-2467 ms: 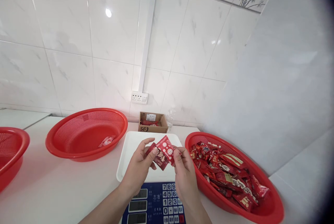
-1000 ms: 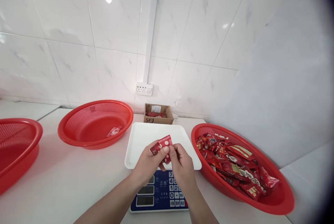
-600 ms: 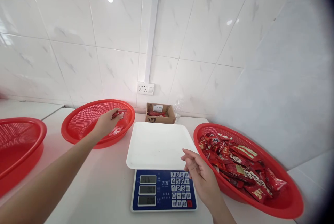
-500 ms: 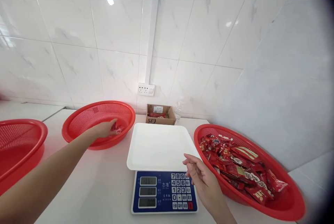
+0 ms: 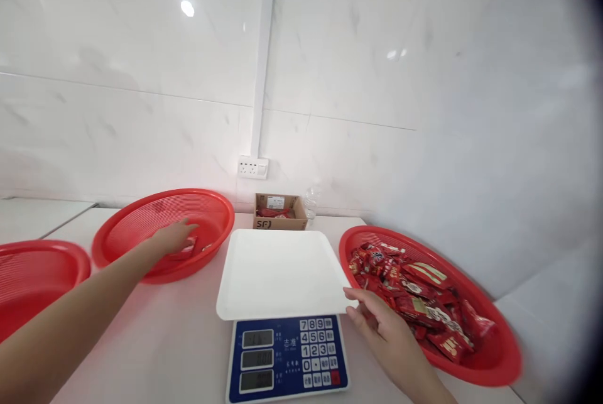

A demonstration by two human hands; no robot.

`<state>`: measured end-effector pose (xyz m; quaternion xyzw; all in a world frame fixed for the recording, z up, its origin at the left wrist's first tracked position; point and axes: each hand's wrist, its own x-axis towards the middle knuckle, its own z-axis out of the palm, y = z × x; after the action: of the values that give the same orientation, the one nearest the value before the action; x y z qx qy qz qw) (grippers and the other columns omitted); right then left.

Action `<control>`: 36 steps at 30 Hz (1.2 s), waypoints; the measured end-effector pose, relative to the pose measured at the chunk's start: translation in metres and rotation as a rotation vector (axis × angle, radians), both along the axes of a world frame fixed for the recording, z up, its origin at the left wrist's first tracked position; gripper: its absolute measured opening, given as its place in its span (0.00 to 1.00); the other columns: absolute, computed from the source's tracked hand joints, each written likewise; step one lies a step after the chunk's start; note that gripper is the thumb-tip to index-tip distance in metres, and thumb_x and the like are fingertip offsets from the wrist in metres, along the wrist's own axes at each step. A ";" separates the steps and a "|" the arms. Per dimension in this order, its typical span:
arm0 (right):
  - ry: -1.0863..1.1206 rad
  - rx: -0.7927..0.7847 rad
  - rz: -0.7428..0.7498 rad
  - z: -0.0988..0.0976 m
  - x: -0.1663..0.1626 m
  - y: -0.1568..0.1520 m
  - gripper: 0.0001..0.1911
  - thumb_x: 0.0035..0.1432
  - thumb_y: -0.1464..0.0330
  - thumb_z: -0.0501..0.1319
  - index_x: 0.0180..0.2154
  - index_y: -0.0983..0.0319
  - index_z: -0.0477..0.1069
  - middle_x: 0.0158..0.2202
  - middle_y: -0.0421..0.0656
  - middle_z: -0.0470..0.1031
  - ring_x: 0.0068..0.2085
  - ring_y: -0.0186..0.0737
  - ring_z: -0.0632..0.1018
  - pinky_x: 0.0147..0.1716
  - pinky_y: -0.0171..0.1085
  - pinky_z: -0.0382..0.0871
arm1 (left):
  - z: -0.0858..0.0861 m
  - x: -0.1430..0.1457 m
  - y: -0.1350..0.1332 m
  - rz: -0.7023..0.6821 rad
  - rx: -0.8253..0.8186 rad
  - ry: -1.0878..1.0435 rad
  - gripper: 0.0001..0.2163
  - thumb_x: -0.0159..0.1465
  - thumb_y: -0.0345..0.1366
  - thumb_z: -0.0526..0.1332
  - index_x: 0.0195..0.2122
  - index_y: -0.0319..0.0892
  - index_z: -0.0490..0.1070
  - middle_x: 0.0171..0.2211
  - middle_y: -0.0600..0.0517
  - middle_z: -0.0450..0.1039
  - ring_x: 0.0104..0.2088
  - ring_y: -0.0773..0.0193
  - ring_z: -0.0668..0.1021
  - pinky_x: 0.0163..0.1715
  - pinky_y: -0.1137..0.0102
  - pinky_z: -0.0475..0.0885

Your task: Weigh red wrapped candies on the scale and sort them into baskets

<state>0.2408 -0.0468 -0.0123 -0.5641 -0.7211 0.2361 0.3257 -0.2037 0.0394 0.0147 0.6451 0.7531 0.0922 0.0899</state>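
My left hand [image 5: 175, 237] reaches into a red plastic basket [image 5: 106, 252], its fingers stretched out and apart. Just below it lies a small red packet [image 5: 188, 247] on the basket floor, partly hidden by the hand. My right hand [image 5: 384, 328] hovers at the right front corner of the white weighing tray [image 5: 282, 275], fingers loosely bent and apart, holding nothing; whether the fingertips touch the tray cannot be told. Beneath the tray, the scale's blue panel [image 5: 292, 350] shows its keypad and displays. Beyond my right hand, a red basket [image 5: 511, 360] holds many red snack packets [image 5: 414, 288].
Another red basket [image 5: 85, 266] stands at the far left. Against the tiled wall sit a cardboard box [image 5: 282, 223] with red packets inside and a clear plastic bottle [image 5: 311, 203]. A wall socket [image 5: 253, 167] is above them.
My left hand has let go of a red packet in the basket, fingers now spread. My right hand has come closer to the tray corner. The view has shifted slightly.
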 end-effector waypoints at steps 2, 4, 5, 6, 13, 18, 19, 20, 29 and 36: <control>-0.036 0.026 -0.040 0.009 0.020 0.013 0.18 0.56 0.57 0.54 0.44 0.58 0.70 0.44 0.46 0.74 0.43 0.44 0.75 0.44 0.43 0.68 | 0.015 0.019 -0.008 -0.020 0.070 -0.034 0.24 0.61 0.46 0.51 0.57 0.42 0.61 0.60 0.42 0.58 0.47 0.45 0.73 0.40 0.58 0.70; -0.082 -0.007 -0.093 0.016 0.039 0.030 0.17 0.56 0.59 0.54 0.44 0.58 0.71 0.46 0.46 0.74 0.47 0.48 0.73 0.48 0.46 0.65 | 0.028 0.047 -0.023 -0.024 0.266 -0.186 0.24 0.62 0.50 0.47 0.58 0.48 0.58 0.57 0.49 0.62 0.51 0.46 0.70 0.46 0.58 0.67; -0.142 -0.058 -0.103 0.019 0.048 0.040 0.17 0.57 0.60 0.54 0.46 0.58 0.70 0.47 0.46 0.74 0.47 0.49 0.73 0.48 0.47 0.64 | 0.032 0.062 -0.033 -0.033 0.356 -0.325 0.24 0.62 0.51 0.49 0.57 0.50 0.57 0.56 0.51 0.64 0.51 0.47 0.71 0.47 0.56 0.67; -0.221 -0.115 -0.092 0.020 0.056 0.050 0.18 0.57 0.62 0.53 0.47 0.59 0.70 0.48 0.47 0.73 0.49 0.49 0.73 0.48 0.47 0.63 | 0.035 0.077 -0.043 -0.039 0.429 -0.478 0.23 0.61 0.51 0.51 0.56 0.51 0.58 0.55 0.52 0.65 0.52 0.48 0.70 0.48 0.56 0.66; -0.444 -0.393 0.186 0.004 0.060 0.104 0.28 0.44 0.72 0.61 0.51 0.58 0.68 0.47 0.45 0.75 0.43 0.44 0.76 0.42 0.37 0.67 | 0.012 0.133 -0.083 -0.062 0.544 -1.110 0.23 0.55 0.51 0.60 0.50 0.51 0.64 0.50 0.48 0.70 0.52 0.51 0.71 0.51 0.56 0.68; -0.426 -0.417 0.168 -0.003 0.065 0.112 0.23 0.36 0.75 0.64 0.39 0.58 0.76 0.42 0.42 0.77 0.37 0.41 0.77 0.36 0.34 0.68 | 0.001 0.127 -0.076 -0.026 0.433 -1.081 0.22 0.54 0.52 0.61 0.48 0.51 0.66 0.49 0.49 0.70 0.52 0.50 0.71 0.52 0.54 0.66; -0.426 -0.422 0.153 -0.002 0.070 0.112 0.20 0.36 0.74 0.65 0.37 0.58 0.76 0.39 0.42 0.78 0.35 0.41 0.77 0.36 0.33 0.68 | 0.000 0.125 -0.074 -0.015 0.423 -1.084 0.21 0.54 0.52 0.61 0.47 0.51 0.67 0.48 0.49 0.71 0.52 0.50 0.71 0.52 0.54 0.66; -0.427 -0.428 0.137 0.000 0.076 0.113 0.17 0.37 0.72 0.65 0.35 0.58 0.77 0.35 0.41 0.78 0.34 0.40 0.77 0.35 0.34 0.68 | -0.001 0.123 -0.073 -0.004 0.413 -1.094 0.21 0.54 0.52 0.61 0.46 0.51 0.67 0.47 0.50 0.71 0.51 0.51 0.71 0.52 0.55 0.67; -0.471 -0.372 -0.089 0.009 0.111 0.134 0.17 0.55 0.59 0.56 0.44 0.60 0.72 0.42 0.46 0.76 0.41 0.43 0.75 0.39 0.38 0.66 | -0.026 0.108 -0.065 0.011 0.376 -1.333 0.15 0.55 0.49 0.62 0.43 0.54 0.70 0.42 0.54 0.74 0.46 0.58 0.75 0.38 0.72 0.77; -0.593 -0.434 -0.205 -0.022 0.093 0.165 0.47 0.44 0.54 0.66 0.61 0.60 0.50 0.61 0.56 0.55 0.58 0.57 0.63 0.52 0.47 0.58 | -0.018 0.119 -0.071 -0.008 0.340 -1.312 0.21 0.52 0.52 0.63 0.44 0.49 0.71 0.40 0.50 0.75 0.43 0.54 0.76 0.38 0.66 0.78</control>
<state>0.3336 0.1184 -0.0347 -0.7330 -0.6571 0.1761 -0.0025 -0.0851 -0.0320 -0.0037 0.4633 0.5154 0.5815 0.4262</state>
